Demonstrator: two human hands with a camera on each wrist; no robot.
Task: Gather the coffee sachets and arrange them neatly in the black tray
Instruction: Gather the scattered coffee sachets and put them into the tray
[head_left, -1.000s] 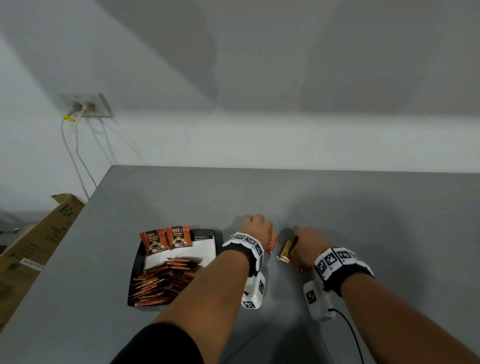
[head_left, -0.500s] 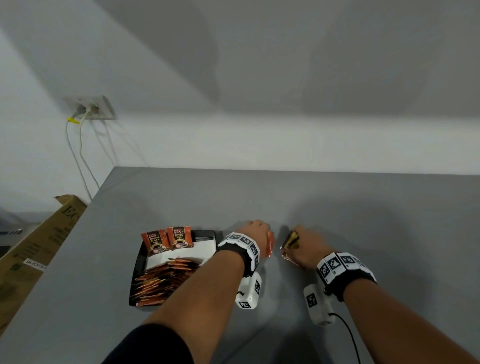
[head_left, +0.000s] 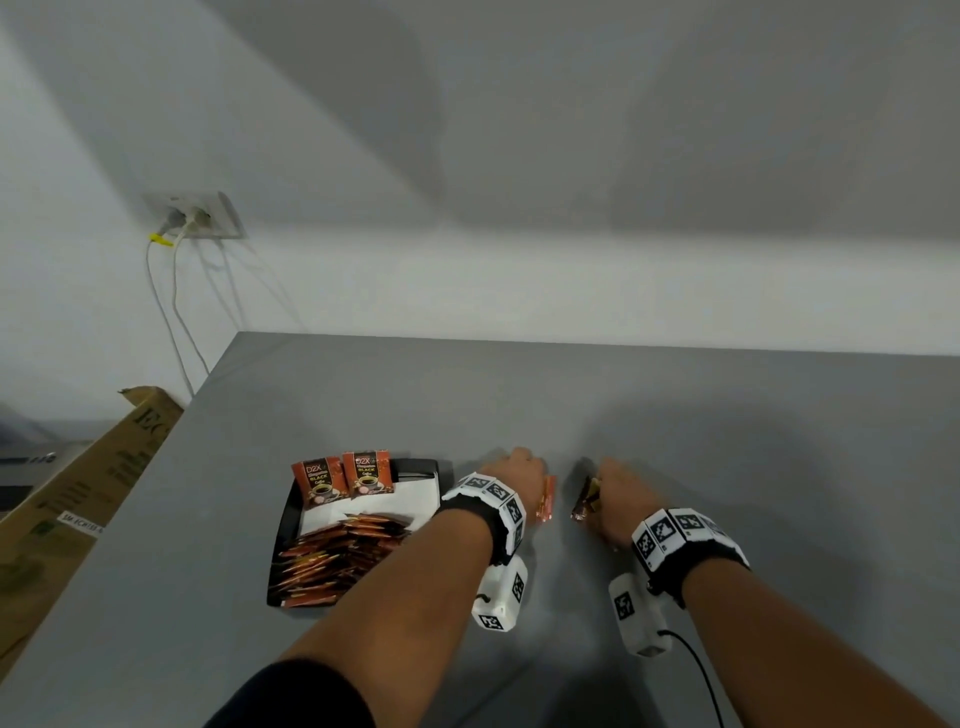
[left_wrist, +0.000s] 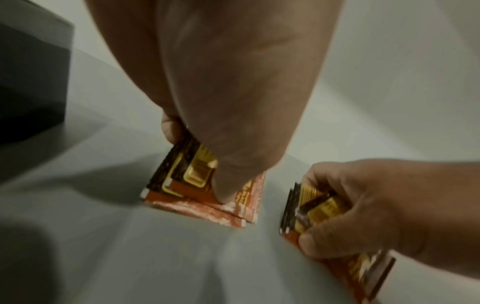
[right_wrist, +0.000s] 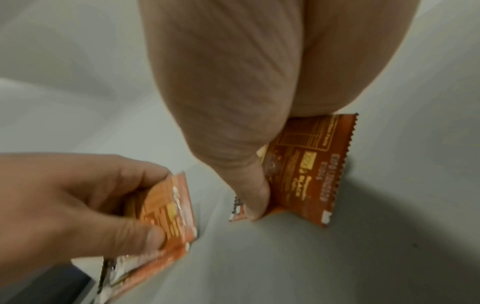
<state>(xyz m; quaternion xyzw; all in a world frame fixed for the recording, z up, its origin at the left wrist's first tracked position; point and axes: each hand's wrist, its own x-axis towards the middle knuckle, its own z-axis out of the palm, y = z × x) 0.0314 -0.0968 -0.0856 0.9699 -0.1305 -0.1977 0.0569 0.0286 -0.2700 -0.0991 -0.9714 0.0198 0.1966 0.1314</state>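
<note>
Item: coffee sachets. Our left hand (head_left: 511, 470) pinches one small stack (head_left: 545, 499), our right hand (head_left: 618, 493) another (head_left: 584, 500), both on edge on the bench (head_left: 727, 441) beside the black tray (head_left: 278, 551). Risk, we judge: slick packets fanning loose when lifted.

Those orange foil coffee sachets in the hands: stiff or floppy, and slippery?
Probably thin and light: the left hand pinches its orange foil coffee sachets edge-on with fingertips. Likely slightly stiff, since they stand on the grey table without drooping. Glossy foil may slide.
</note>
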